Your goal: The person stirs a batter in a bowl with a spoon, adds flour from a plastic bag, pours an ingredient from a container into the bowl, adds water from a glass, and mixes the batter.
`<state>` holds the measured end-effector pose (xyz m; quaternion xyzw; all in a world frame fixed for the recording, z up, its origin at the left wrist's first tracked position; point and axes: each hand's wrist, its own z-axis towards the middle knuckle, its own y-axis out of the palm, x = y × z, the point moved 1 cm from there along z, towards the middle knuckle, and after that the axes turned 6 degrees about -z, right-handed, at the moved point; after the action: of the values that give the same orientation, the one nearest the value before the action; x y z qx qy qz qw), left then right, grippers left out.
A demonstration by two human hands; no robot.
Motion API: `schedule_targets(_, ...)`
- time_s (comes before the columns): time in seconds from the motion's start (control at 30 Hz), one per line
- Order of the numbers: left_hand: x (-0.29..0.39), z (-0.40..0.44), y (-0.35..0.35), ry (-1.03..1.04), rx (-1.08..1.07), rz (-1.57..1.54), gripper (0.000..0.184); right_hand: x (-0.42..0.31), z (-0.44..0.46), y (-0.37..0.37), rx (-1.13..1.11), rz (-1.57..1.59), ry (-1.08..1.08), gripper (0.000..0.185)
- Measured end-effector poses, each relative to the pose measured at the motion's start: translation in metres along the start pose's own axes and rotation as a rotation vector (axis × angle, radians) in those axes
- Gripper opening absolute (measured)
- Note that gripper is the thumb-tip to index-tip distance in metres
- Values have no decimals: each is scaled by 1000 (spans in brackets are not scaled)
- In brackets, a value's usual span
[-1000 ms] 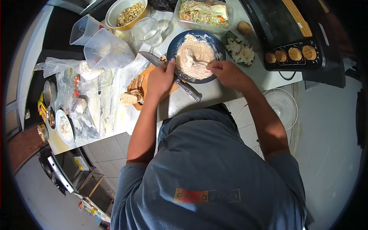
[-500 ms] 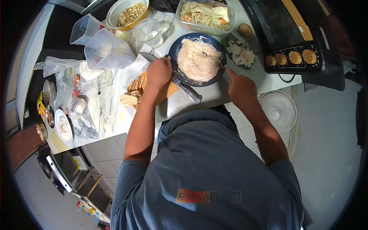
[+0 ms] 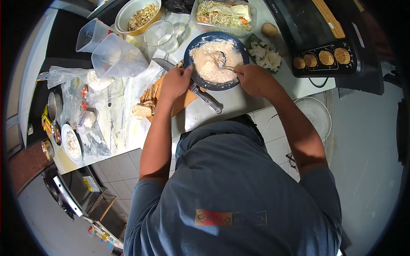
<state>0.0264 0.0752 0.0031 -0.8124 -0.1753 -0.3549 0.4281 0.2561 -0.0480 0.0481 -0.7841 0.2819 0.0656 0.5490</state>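
A dark blue bowl holds a thick, pale pinkish batter. My left hand is closed on the bowl's left rim, with the thumb at the edge and the other fingers partly hidden. The fingers of my right hand pinch a thin metal utensil, its head in the batter; whether it is a spoon or a fork is unclear. Below the bowl, a knife lies partly across an orange cutting board with sliced brown pieces on it.
Behind the bowl stand a container of shredded vegetables, a clear cup and a yellow bowl of chopped pieces. To the right are chopped white pieces, a round brown item and a black oven. Plastic pitchers stand left.
My right hand has moved left and up over the bowl's edge, and the utensil has shifted with it. The batter's surface is now heaped and swirled. My left hand stays at the rim.
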Motion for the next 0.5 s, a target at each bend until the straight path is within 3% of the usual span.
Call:
schedule_targets(0.1,-18,18,9,33,57,-4,49,-9,1,-21,-117,-213,-59,26)
schedule_targets(0.17,-19,18,10,31,63,-30,48,-17,-8,-33,21,-477,-73,27)
schedule_targets(0.3,-22,9,18,-66,-38,-154,46,-7,-11,-45,214,-540,-185,15)
schedule_targets(0.37,-28,9,24,-88,-82,-227,45,-6,-9,-51,351,-659,-340,31)
schedule_targets(0.5,-25,-1,29,-186,-129,-516,36,-15,2,-68,288,-777,-247,33)
